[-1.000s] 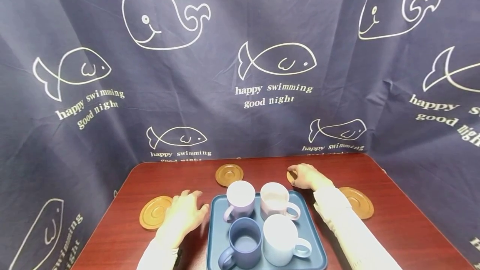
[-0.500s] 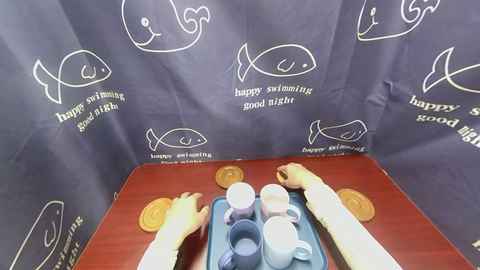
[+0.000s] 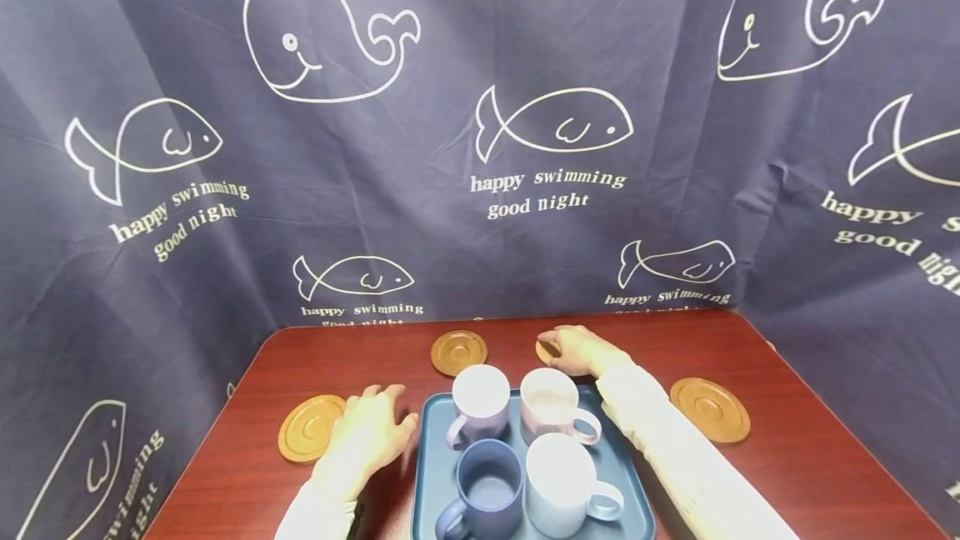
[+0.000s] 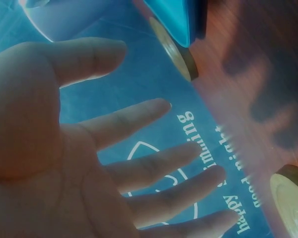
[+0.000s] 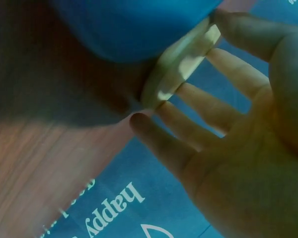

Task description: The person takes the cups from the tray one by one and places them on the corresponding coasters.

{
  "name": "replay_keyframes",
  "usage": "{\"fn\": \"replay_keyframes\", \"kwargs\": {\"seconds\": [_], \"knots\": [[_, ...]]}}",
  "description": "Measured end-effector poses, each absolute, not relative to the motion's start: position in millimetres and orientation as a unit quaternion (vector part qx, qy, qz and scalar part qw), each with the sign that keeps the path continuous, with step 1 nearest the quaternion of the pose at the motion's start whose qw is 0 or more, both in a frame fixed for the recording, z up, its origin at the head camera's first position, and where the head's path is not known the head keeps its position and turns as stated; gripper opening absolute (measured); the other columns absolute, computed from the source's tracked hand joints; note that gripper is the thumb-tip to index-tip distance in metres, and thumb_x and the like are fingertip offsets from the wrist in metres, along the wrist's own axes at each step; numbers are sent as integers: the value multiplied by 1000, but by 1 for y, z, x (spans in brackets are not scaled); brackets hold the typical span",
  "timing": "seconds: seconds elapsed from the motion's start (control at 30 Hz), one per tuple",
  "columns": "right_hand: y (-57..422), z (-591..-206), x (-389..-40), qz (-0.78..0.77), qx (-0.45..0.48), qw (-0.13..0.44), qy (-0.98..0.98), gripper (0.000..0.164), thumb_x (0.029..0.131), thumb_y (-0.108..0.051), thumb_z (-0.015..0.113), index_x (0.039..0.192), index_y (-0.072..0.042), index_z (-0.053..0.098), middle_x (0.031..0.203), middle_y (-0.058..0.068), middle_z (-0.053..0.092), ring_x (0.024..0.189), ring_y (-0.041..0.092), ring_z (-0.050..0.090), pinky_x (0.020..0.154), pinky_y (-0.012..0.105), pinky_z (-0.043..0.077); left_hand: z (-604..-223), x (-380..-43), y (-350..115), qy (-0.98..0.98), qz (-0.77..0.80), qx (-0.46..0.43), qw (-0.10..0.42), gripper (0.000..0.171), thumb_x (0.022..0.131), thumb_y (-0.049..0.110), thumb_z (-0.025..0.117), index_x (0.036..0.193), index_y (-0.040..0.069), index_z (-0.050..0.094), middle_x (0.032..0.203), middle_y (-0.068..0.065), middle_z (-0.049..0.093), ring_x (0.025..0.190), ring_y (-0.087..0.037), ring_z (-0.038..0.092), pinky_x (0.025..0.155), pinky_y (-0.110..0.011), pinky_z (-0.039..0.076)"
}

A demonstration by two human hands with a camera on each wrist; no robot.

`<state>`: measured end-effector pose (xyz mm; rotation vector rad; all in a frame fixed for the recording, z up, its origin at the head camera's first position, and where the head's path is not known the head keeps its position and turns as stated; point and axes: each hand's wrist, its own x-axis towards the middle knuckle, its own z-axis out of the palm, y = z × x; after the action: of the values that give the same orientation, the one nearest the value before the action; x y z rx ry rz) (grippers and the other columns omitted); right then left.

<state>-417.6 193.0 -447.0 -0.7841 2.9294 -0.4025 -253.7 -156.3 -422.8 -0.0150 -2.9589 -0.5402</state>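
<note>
My right hand (image 3: pixel 576 350) grips a round wooden coaster (image 3: pixel 547 352) at the far side of the table, beyond the pink mug (image 3: pixel 546 407). In the right wrist view the thumb and fingertips lie along the rim of this coaster (image 5: pixel 181 67). My left hand (image 3: pixel 369 432) is spread and holds nothing, between a wooden coaster (image 3: pixel 306 430) on its left and the blue tray (image 3: pixel 424 473) on its right. Its palm and loosely stretched fingers (image 4: pixel 154 166) show in the left wrist view.
On the tray stand a lilac mug (image 3: pixel 480 398), a dark blue mug (image 3: pixel 489 486), a pale blue mug (image 3: pixel 558 490) and the pink one. Other coasters lie at the back (image 3: pixel 459 352) and right (image 3: pixel 710 409). A patterned curtain (image 3: pixel 555 257) hangs behind the table.
My right hand has moved left along the table's far side, taking the coaster with it towards the other back coaster. The left hand and the mugs have stayed put.
</note>
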Motion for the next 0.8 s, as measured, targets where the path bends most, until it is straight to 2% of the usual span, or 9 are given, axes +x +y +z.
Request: {"fn": "replay_keyframes", "kwargs": {"seconds": [0.43, 0.8], "knots": [[191, -448, -429, -137, -274, 59, 950, 51, 93, -16, 72, 142, -8, 62, 145, 21, 59, 137, 41, 53, 115, 56, 39, -426, -257, -159, -981, -183, -3, 57, 52, 89, 38, 73, 134, 12, 67, 138, -25, 60, 118, -50, 58, 93, -71, 48], [188, -453, -433, -139, -308, 52, 940, 49, 92, -13, 73, 139, -7, 64, 142, 19, 62, 139, 42, 51, 115, 56, 39, -428, -259, -158, -983, -178, 0, 51, 51, 89, 38, 73, 132, 12, 68, 136, -25, 61, 117, -50, 58, 92, -72, 47]]}}
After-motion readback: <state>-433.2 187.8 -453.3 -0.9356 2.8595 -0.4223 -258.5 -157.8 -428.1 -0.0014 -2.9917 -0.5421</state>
